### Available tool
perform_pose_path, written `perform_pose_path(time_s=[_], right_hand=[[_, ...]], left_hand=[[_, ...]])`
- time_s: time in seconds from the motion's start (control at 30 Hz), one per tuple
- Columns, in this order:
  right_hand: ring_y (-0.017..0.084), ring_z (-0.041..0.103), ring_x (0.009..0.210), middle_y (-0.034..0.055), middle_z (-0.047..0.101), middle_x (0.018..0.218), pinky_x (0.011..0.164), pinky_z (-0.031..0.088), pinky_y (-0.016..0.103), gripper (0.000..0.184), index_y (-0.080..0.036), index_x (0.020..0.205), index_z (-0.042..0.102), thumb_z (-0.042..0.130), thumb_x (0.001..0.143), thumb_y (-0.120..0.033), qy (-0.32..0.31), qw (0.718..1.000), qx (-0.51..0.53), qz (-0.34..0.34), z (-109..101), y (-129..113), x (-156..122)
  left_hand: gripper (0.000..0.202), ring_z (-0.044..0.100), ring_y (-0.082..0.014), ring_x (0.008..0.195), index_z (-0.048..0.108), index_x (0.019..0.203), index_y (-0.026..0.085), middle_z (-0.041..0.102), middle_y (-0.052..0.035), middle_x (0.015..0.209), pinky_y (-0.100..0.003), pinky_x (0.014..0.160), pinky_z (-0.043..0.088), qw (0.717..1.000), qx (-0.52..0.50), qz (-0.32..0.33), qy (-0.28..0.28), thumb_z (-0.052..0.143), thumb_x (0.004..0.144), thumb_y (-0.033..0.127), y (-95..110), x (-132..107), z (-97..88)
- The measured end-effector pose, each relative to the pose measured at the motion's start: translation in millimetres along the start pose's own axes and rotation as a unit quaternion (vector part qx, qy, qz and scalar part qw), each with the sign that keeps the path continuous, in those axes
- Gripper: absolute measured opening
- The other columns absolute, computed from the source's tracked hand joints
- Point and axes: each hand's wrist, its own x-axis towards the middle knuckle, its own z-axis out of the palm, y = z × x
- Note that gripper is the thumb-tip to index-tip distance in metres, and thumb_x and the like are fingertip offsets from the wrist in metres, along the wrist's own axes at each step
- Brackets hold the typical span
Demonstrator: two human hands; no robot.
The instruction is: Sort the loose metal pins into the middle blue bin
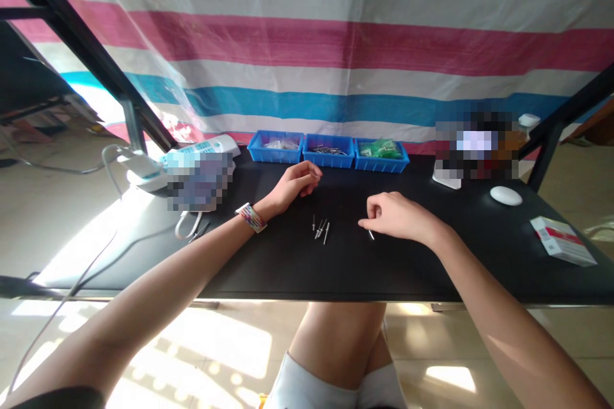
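Observation:
Several small silvery pop rivets (pixel 321 230), thin pins with a thicker end, lie loosely grouped on the black table top. My right hand (pixel 400 216) is to their right, low over the table, its fingers closed in a pinch. A short metal rivet (pixel 371 234) sticks out below those fingers. Behind the group and a little to its left is my left hand (pixel 296 184), with fingers curled inward and thumb close to them; whatever is between the tips is too small to make out. A beaded bracelet (pixel 251 217) circles my left wrist.
Three blue bins stand in a row at the back: the left bin (pixel 275 154) with small bagged parts, the middle bin (pixel 329 158) with metal pins, the right bin (pixel 381 164) with green packaging. A power strip (pixel 211 146) is left; a white mouse (pixel 506 196) and box (pixel 563 241) are right.

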Motion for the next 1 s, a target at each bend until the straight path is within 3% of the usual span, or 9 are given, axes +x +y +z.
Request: perform_pose_path(time_s=[0.17, 0.37, 0.43, 0.57, 0.63, 0.77, 1.0], right_hand=[[0.017, 0.064, 0.071, 0.0026, 0.075, 0.083, 0.059, 0.037, 0.028, 0.01, -0.023, 0.071, 0.068, 0.07, 0.08, -0.027, -0.022, 0.999, -0.006, -0.034, 8, -5, -11], [0.016, 0.063, 0.069, 0.0016, 0.071, 0.076, 0.063, 0.041, 0.027, 0.005, -0.02, 0.076, 0.068, 0.069, 0.079, -0.024, 0.011, 0.985, 0.104, -0.137, 12, -10, 37], [0.014, 0.06, 0.063, 0.0009, 0.068, 0.074, 0.058, 0.041, 0.025, 0.006, -0.02, 0.077, 0.064, 0.067, 0.08, -0.024, 0.03, 0.967, 0.189, -0.171, 16, -13, 58], [0.012, 0.055, 0.055, -0.0027, 0.06, 0.071, 0.05, 0.042, 0.024, 0.021, -0.021, 0.079, 0.057, 0.072, 0.081, -0.037, 0.065, 0.889, 0.391, -0.229, 31, -17, 88], [0.011, 0.053, 0.054, -0.0047, 0.055, 0.069, 0.048, 0.042, 0.023, 0.025, -0.022, 0.08, 0.057, 0.074, 0.08, -0.039, 0.101, 0.861, 0.445, -0.223, 40, -18, 93], [0.011, 0.053, 0.053, -0.0044, 0.056, 0.071, 0.046, 0.043, 0.023, 0.026, -0.021, 0.087, 0.06, 0.075, 0.081, -0.042, 0.116, 0.839, 0.499, -0.185, 53, -17, 90], [0.012, 0.052, 0.055, -0.0021, 0.06, 0.072, 0.046, 0.044, 0.024, 0.029, -0.02, 0.086, 0.066, 0.08, 0.079, -0.045, 0.104, 0.845, 0.486, -0.199, 54, -19, 84]], left_hand=[[0.021, 0.047, -0.0083, 0.052, 0.063, 0.093, 0.016, 0.055, 0.0038, 0.065, -0.021, 0.048, 0.031, 1.0, 0.004, 0.0, 0.003, 0.072, 0.081, 0.03, 1, -1, 0.7], [0.022, 0.05, -0.0086, 0.054, 0.063, 0.093, 0.016, 0.057, 0.0025, 0.068, -0.021, 0.048, 0.033, 1.0, 0.03, -0.004, 0.0, 0.071, 0.083, 0.034, -1, 0, -1.2], [0.023, 0.053, -0.0095, 0.056, 0.064, 0.093, 0.016, 0.06, 0.0007, 0.072, -0.021, 0.049, 0.035, 0.999, 0.048, -0.011, -0.005, 0.069, 0.086, 0.037, -2, 1, -2.3], [0.026, 0.056, -0.011, 0.059, 0.064, 0.092, 0.016, 0.063, -0.0012, 0.077, -0.022, 0.05, 0.038, 0.995, 0.097, -0.013, -0.015, 0.064, 0.09, 0.042, -4, 1, -3.1], [0.029, 0.056, -0.0116, 0.06, 0.064, 0.09, 0.017, 0.062, -0.0013, 0.077, -0.023, 0.052, 0.039, 0.991, 0.131, -0.01, -0.03, 0.062, 0.094, 0.046, -4, -1, -2.6], [0.04, 0.057, -0.0135, 0.069, 0.066, 0.089, 0.017, 0.064, -0.0025, 0.081, -0.025, 0.063, 0.047, 0.977, 0.194, 0.013, -0.086, 0.055, 0.101, 0.054, -2, -5, -1.0], [0.045, 0.057, -0.0143, 0.068, 0.068, 0.086, 0.016, 0.064, -0.0034, 0.078, -0.024, 0.06, 0.045, 0.975, 0.207, 0.008, -0.077, 0.057, 0.099, 0.058, 3, -6, 0.7]])
